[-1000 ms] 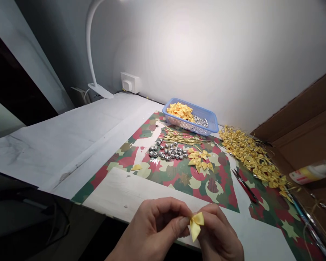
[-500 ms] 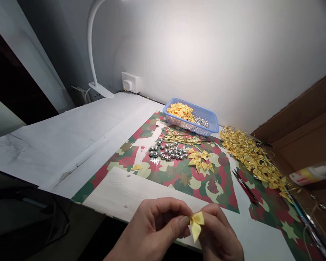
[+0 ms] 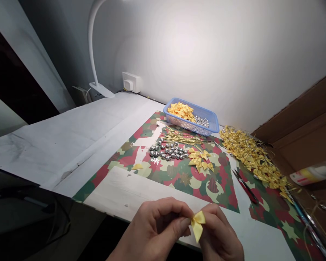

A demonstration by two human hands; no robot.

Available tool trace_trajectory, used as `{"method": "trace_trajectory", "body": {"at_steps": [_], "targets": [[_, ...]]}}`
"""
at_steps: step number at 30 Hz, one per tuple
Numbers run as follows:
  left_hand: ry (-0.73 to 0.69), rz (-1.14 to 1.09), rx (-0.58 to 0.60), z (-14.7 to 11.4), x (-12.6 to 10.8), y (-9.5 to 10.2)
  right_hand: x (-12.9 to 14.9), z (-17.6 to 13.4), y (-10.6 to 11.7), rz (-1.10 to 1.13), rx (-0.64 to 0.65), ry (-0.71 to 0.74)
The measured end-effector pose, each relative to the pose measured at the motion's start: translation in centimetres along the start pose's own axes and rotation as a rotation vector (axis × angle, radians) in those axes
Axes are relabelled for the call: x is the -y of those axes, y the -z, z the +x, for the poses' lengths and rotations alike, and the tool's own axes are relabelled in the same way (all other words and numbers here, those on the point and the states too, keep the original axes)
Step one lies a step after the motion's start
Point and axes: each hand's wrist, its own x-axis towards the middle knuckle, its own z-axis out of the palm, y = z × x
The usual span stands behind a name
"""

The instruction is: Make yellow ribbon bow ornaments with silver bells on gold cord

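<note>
A small yellow ribbon bow (image 3: 197,226) is pinched between my two hands at the table's front edge. My left hand (image 3: 159,228) grips its left side with thumb and index finger. My right hand (image 3: 220,232) is closed at the bow's right side, its fingertips partly hidden behind the ribbon. Beyond my hands lie several silver bells (image 3: 168,151) in a loose group. To their right sit several loose yellow bows (image 3: 199,159). Gold cords (image 3: 182,137) are spread out behind the bells.
A blue basket (image 3: 213,125) holding yellow bows and small silver bells stands by the wall. Bows with cords form a pile (image 3: 250,154) at the right, near dark tweezers (image 3: 246,186). A bottle (image 3: 313,174) lies farther right. A white lamp (image 3: 91,47) rises at the back left.
Both hands keep hold of the bow, which has turned and shifted very slightly. Nothing on the table has moved.
</note>
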Motion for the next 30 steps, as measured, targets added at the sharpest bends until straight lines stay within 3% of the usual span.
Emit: {"method": "trace_trajectory", "body": {"at_steps": [9, 30], "targets": [[0.043, -0.241, 0.079, 0.16, 0.48, 0.18, 0.63, 0.5, -0.11, 0.083, 0.008, -0.021], [0.1, -0.264, 0.093, 0.35, -0.45, 0.19, 0.18, 0.27, 0.22, 0.053, 0.05, 0.019]]}}
